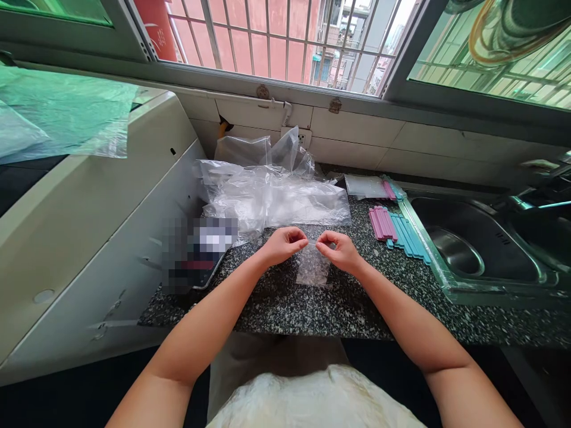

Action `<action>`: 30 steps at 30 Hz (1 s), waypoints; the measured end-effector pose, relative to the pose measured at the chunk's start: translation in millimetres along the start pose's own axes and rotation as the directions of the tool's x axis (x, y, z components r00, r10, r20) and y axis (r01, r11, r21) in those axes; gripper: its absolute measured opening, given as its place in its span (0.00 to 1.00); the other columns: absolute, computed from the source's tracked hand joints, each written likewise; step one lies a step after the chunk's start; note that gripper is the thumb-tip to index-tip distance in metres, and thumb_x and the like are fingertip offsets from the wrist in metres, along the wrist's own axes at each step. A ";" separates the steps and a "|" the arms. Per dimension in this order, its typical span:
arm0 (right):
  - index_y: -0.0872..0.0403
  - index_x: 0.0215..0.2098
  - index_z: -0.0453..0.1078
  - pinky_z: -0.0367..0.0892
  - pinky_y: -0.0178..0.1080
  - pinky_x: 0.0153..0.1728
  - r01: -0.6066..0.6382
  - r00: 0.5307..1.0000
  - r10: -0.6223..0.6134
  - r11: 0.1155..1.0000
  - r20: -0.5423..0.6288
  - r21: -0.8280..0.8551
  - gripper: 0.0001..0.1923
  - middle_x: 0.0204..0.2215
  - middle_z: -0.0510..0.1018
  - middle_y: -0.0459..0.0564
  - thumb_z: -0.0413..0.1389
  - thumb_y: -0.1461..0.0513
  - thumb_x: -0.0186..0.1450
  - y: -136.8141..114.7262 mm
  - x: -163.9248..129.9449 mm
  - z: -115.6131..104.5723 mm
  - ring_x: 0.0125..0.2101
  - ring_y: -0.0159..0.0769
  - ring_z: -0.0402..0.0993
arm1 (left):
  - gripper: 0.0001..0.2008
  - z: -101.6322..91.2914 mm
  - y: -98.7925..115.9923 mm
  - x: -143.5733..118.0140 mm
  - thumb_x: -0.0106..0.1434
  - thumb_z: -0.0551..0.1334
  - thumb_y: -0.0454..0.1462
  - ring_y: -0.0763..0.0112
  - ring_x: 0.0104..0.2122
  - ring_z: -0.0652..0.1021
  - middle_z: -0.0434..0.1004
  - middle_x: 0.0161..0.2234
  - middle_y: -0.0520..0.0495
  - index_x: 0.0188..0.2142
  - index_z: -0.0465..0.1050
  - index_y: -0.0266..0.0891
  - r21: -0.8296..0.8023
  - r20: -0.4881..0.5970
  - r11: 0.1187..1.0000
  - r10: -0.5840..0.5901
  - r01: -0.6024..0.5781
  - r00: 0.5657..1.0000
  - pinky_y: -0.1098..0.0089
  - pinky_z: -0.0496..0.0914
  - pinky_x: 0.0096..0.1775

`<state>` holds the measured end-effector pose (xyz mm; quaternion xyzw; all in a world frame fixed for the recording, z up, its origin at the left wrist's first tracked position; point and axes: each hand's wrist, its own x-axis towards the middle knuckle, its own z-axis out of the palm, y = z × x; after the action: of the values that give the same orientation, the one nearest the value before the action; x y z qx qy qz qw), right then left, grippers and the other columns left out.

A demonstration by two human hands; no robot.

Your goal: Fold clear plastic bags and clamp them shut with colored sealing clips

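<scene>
Between my two hands hangs a small clear plastic bag [313, 267], its top edge pinched at both corners. My left hand [285, 245] closes thumb and fingertips on the left corner. The right corner is in the closed fingertips of my right hand [338, 249]. The bag looks flat and see-through, with the speckled countertop [276, 303] showing behind it. Right of my right hand lie several pink plastic strips [382, 224] and several light blue plastic strips [408, 236], side by side. Beyond my hands spreads a heap of clear plastic bags [276, 196].
A metal sink [450, 291] is set into the counter at right. A dark device with a blurred screen [209, 252] lies at left, beside a white appliance side panel [111, 255]. Behind are a wall socket [302, 138] and a barred window [276, 41]. Another clear packet [366, 186] lies at the back.
</scene>
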<state>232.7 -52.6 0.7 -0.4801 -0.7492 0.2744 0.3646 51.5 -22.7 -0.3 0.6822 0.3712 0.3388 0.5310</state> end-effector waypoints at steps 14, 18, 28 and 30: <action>0.55 0.23 0.65 0.60 0.33 0.26 0.011 1.000 -0.011 1.000 -0.005 -0.015 0.07 0.19 0.69 0.45 0.52 0.61 0.58 3.3 -0.3 1.9 0.23 0.29 0.63 | 0.08 0.6 -0.9 0.1 0.51 0.60 0.38 0.80 0.20 0.62 0.62 0.17 0.56 0.23 0.67 0.34 0.004 0.008 1.000 -0.023 0.023 1.000 0.75 0.58 0.25; 0.55 0.24 0.67 0.60 0.33 0.26 0.000 1.000 0.000 1.000 -0.012 0.011 0.07 0.20 0.70 0.46 0.52 0.61 0.57 3.4 -0.3 2.4 0.23 0.29 0.64 | 0.08 0.4 -3.7 0.8 0.52 0.59 0.38 0.80 0.20 0.62 0.62 0.18 0.56 0.23 0.67 0.34 0.016 -0.001 1.000 -0.008 0.008 1.000 0.75 0.58 0.25; 0.55 0.23 0.67 0.60 0.33 0.25 0.026 0.999 -0.026 1.000 -0.038 0.003 0.07 0.20 0.71 0.46 0.53 0.61 0.57 2.0 0.4 5.0 0.23 0.29 0.64 | 0.07 2.5 -5.5 1.1 0.52 0.59 0.37 0.79 0.20 0.61 0.62 0.18 0.56 0.23 0.67 0.34 0.039 -0.004 0.999 0.025 -0.025 1.000 0.75 0.57 0.25; 0.55 0.23 0.66 0.60 0.33 0.25 0.036 0.999 -0.036 0.999 -0.036 -0.011 0.07 0.20 0.70 0.45 0.52 0.62 0.57 2.4 0.5 5.5 0.23 0.29 0.64 | 0.07 3.1 -5.3 1.2 0.52 0.59 0.37 0.79 0.20 0.62 0.62 0.18 0.55 0.23 0.68 0.34 0.035 -0.003 0.999 0.018 -0.018 1.000 0.75 0.57 0.25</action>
<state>229.3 -51.6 -4.2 -0.4734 -0.7524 0.2552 0.3803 54.0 -22.3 -6.0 0.6941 0.3719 0.3381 0.5154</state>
